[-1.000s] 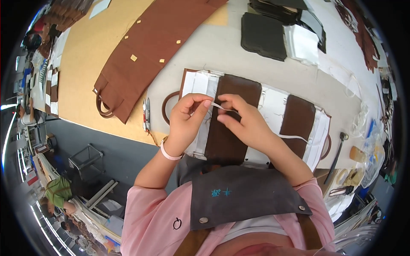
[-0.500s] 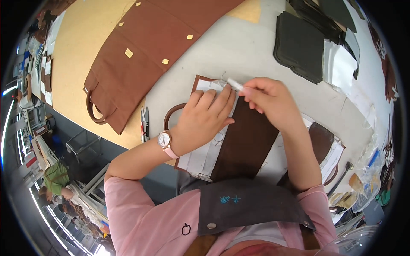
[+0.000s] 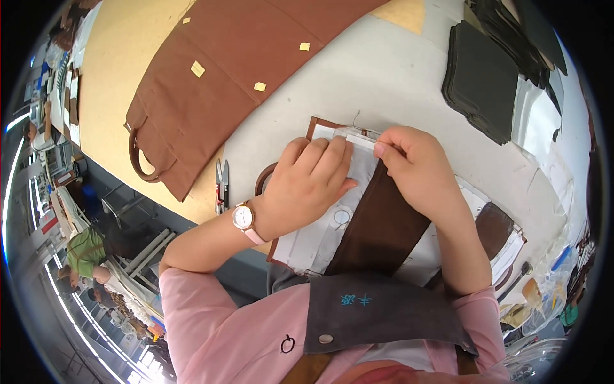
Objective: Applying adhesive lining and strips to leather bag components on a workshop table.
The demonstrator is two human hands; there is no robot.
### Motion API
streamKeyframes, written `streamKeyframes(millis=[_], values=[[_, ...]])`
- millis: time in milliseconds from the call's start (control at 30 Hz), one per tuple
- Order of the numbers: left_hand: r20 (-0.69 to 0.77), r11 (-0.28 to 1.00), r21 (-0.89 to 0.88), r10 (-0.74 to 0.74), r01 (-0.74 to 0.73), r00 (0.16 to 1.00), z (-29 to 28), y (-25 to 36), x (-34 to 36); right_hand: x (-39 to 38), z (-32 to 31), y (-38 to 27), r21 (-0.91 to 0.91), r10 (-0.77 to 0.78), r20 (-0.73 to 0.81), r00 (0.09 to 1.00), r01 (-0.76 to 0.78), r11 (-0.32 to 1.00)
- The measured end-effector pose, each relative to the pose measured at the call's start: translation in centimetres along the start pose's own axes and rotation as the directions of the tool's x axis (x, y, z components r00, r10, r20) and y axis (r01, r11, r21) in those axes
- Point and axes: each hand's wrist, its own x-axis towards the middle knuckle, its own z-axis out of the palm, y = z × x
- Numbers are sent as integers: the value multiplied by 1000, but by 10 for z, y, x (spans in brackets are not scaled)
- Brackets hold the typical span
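Note:
My left hand, a watch on its wrist, lies palm down on the white lining of a brown bag piece, fingers slightly curved and resting near its top edge. Just right of it, my right hand pinches the end of a narrow white strip against that edge. The piece has dark brown panels, white sections and a round handle partly hidden behind my left hand.
A long brown bag piece with small yellow patches lies at the upper left, beside scissors. Dark stacked panels and white sheets sit upper right. A long dark tool lies at right. A co-worker in green is at lower left.
My left hand has turned palm down onto the lining, no longer pinching the strip. My right hand has moved up and right, laying the strip along the top edge. The view has shifted.

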Motion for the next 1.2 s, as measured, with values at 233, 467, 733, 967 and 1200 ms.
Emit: streamKeyframes(millis=[233, 467, 733, 967, 1200], values=[[-104, 999, -39, -11, 7, 995, 7, -1, -2, 4, 4, -2, -194, -62, -51, 997, 51, 980], [-129, 999, -51, -7, 1, 992, 8, -2, -1, 6, 5, -2, -236, -63, -56, 996, 48, 971], [-107, 999, -42, -5, 0, 994, 7, -2, 0, 6, 8, -1, -263, -115, -84, 990, 90, 961], [-75, 999, -34, -12, 9, 997, 5, -1, 1, 6, 8, -1, -258, -104, -79, 991, 81, 963], [-62, 999, -39, -15, 13, 998, 6, -2, 0, 6, 11, 3, -312, -153, -93, 984, 117, 943]])
